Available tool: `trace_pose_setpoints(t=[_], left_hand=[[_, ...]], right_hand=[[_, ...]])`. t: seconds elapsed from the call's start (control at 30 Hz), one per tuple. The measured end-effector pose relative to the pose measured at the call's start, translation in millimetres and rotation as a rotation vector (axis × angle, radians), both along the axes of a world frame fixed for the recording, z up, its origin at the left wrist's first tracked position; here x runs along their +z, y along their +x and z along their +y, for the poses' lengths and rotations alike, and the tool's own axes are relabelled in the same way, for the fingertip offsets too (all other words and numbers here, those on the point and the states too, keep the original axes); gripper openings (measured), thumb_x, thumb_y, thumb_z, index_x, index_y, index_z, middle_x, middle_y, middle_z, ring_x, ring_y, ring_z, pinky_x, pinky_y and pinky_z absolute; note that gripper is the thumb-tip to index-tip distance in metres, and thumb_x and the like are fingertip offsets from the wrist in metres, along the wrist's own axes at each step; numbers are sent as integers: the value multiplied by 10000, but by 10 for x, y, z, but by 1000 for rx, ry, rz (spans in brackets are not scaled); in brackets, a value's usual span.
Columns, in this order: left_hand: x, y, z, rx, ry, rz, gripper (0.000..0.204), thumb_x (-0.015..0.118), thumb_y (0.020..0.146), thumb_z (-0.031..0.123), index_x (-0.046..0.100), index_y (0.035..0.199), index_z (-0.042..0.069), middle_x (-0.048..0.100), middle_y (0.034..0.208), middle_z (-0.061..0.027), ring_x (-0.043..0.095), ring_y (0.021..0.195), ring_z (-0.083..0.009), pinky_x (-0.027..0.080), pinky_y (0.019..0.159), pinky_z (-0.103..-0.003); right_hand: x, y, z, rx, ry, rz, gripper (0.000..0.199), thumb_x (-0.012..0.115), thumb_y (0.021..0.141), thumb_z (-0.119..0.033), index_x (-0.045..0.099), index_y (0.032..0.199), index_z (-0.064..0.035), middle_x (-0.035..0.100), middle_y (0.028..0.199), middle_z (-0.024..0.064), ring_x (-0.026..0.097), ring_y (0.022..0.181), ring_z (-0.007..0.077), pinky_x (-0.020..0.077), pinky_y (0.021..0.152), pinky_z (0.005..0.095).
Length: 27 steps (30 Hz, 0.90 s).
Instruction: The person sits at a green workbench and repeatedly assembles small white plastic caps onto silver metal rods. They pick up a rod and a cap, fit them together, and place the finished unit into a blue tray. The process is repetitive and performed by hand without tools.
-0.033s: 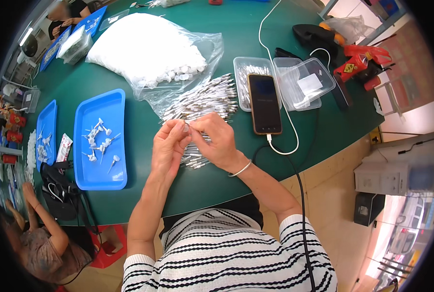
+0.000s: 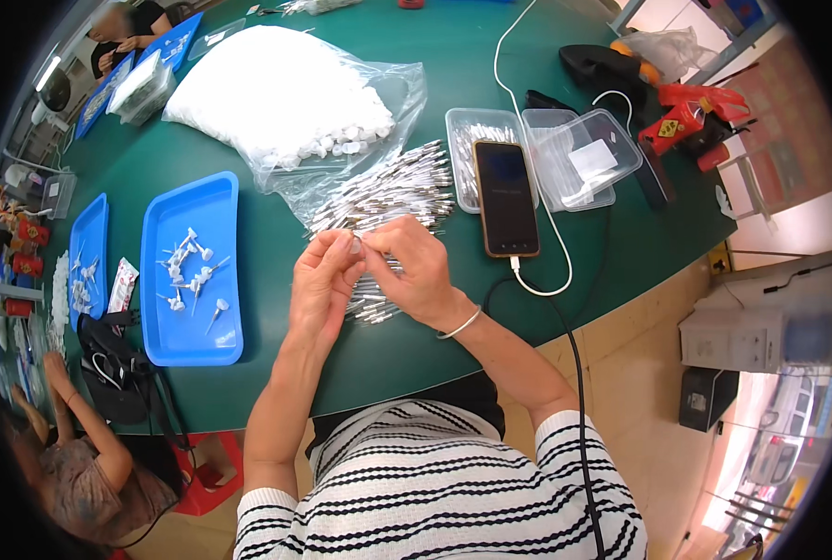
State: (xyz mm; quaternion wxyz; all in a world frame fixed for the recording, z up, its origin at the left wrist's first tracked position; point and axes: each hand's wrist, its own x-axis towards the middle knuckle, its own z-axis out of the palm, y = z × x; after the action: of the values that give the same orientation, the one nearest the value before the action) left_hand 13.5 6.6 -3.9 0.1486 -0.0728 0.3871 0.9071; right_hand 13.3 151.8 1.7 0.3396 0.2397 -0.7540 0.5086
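My left hand [image 2: 321,280] and my right hand [image 2: 414,269] meet over the near part of a pile of thin white-and-silver rods [image 2: 392,191]. Thumb and finger of the left hand pinch a small whitish cap [image 2: 355,246]. The right fingers are closed tightly against the same spot; what they grip is too small and covered to make out. Left of my hands, a blue tray [image 2: 192,327] bears several white-capped pieces with thin stems [image 2: 192,263]. Beyond the pile lies a large clear bag of white caps [image 2: 276,98], its mouth toward me.
Right of the pile, a phone [image 2: 507,201] leans over a clear box of rods [image 2: 464,140], its white cable [image 2: 565,271] looping nearby. Beside it sits a clear lid [image 2: 612,140]. A second blue tray [image 2: 103,210] and black bag [image 2: 117,373] are left. Co-workers sit at the left and far left.
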Motion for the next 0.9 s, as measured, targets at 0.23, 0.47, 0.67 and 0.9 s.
trace_pose_setpoints(t=[0.23, 0.47, 0.67, 0.9], left_hand=[[-4, 11, 33, -12, 75, -21, 68, 615, 904, 107, 600, 951, 60, 646, 884, -29, 639, 830, -128, 538, 764, -256], [-3, 12, 33, -20, 119, -19, 73, 603, 908, 102, 584, 961, 56, 638, 911, -45, 636, 845, -138, 544, 760, -258], [74, -29, -70, 60, 24, -58, 86, 608, 907, 120, 585, 950, 50, 638, 933, -71, 635, 862, -144, 552, 737, -260], [83, 19, -21, -43, -15, 75, 125, 599, 919, 141, 602, 997, 43, 639, 985, -64, 632, 887, -124, 550, 732, -243]], right_hand=[[-23, 3, 22, -20, 18, 23, 174, 658, 723, 40, 563, 838, -49, 552, 745, 81, 549, 670, 251, 458, 576, 346], [-30, -2, 31, -20, -4, 35, 173, 658, 718, 43, 562, 828, -50, 550, 739, 80, 548, 668, 250, 458, 572, 344], [13, -2, 14, -22, -30, 48, 203, 671, 696, 66, 583, 837, -49, 583, 769, 85, 568, 675, 245, 460, 557, 330], [-15, 9, -22, -8, -18, 45, 223, 683, 707, 81, 602, 872, -44, 618, 812, 73, 585, 689, 212, 476, 567, 306]])
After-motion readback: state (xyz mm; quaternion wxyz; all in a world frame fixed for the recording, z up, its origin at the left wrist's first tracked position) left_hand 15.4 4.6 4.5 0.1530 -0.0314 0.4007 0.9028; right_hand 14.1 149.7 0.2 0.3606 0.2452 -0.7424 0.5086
